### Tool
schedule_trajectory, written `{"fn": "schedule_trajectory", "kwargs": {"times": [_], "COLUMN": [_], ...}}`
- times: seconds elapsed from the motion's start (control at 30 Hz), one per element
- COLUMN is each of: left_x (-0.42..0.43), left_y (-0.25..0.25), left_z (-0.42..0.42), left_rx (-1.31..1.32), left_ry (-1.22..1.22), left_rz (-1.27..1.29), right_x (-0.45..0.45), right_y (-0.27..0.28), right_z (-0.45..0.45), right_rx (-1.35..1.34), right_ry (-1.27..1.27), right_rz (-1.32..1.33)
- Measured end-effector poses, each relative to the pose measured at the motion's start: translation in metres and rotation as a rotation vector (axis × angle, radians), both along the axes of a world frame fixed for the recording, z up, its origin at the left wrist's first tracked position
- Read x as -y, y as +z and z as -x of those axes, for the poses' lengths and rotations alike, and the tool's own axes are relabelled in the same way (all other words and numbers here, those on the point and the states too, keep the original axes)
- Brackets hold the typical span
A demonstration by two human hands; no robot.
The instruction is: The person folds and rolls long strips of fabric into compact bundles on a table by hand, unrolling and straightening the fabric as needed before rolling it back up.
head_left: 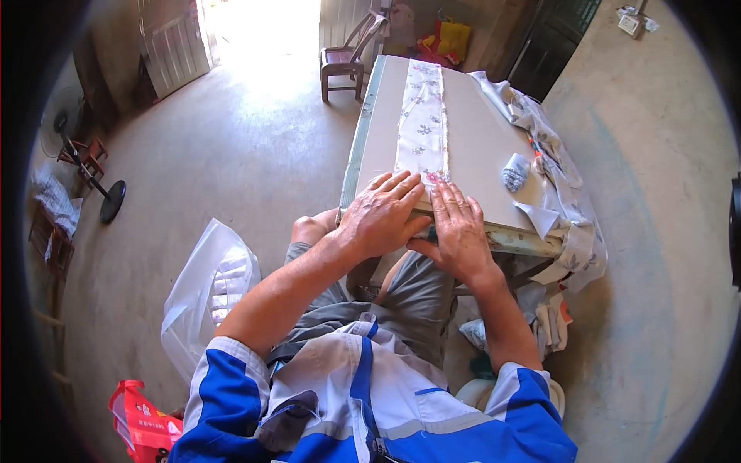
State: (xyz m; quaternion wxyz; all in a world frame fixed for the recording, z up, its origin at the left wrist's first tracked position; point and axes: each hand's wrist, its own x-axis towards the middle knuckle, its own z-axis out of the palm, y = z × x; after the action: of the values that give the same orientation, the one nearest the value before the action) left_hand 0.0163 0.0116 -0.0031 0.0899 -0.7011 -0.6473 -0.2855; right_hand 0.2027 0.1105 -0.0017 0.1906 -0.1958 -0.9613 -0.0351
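A long white fabric strip (423, 123) with a grey and pink floral print lies lengthwise along the table (475, 116). Its right edge looks frayed. My left hand (384, 212) rests on the strip's near end, fingers stretched out flat and thumb pointing inward. Beside it, my right hand (460, 231) lies with extended fingers over the near right corner of the strip, its thumb low at the table's edge. The cloth under both palms is hidden. To the right of my right hand stands a small grey-blue fuzzy roll (515, 173).
Bunched floral cloth (567, 185) hangs over the table's right side. A clear plastic bag (212, 285) with white rolls stands at floor left, near a red bag (143, 420). A wooden chair (347, 62) is beyond the table; a standing fan (112, 201) is far left.
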Motion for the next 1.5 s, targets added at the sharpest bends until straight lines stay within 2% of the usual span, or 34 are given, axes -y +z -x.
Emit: {"fn": "schedule_trajectory", "kwargs": {"times": [0.27,0.57,0.87,1.17,1.5], "left_x": [0.008,0.001,-0.002,-0.005,-0.012], "left_y": [-0.001,0.006,0.008,0.009,0.011], "left_z": [-0.001,0.016,0.025,0.032,0.03], "left_rx": [0.064,-0.031,0.145,0.19,0.273], "left_ry": [-0.045,-0.092,-0.141,-0.087,0.037], "left_rz": [-0.161,-0.139,-0.145,-0.14,-0.18], "right_x": [0.01,-0.006,-0.014,-0.021,-0.031], "right_y": [0.001,0.019,0.011,0.012,0.009], "right_z": [-0.014,-0.015,-0.006,0.0,0.012], "right_rx": [-0.069,-0.182,-0.321,-0.45,-0.544], "right_ry": [0.019,0.107,0.098,0.094,-0.055], "right_rz": [-0.083,0.091,0.072,0.177,0.358]}}
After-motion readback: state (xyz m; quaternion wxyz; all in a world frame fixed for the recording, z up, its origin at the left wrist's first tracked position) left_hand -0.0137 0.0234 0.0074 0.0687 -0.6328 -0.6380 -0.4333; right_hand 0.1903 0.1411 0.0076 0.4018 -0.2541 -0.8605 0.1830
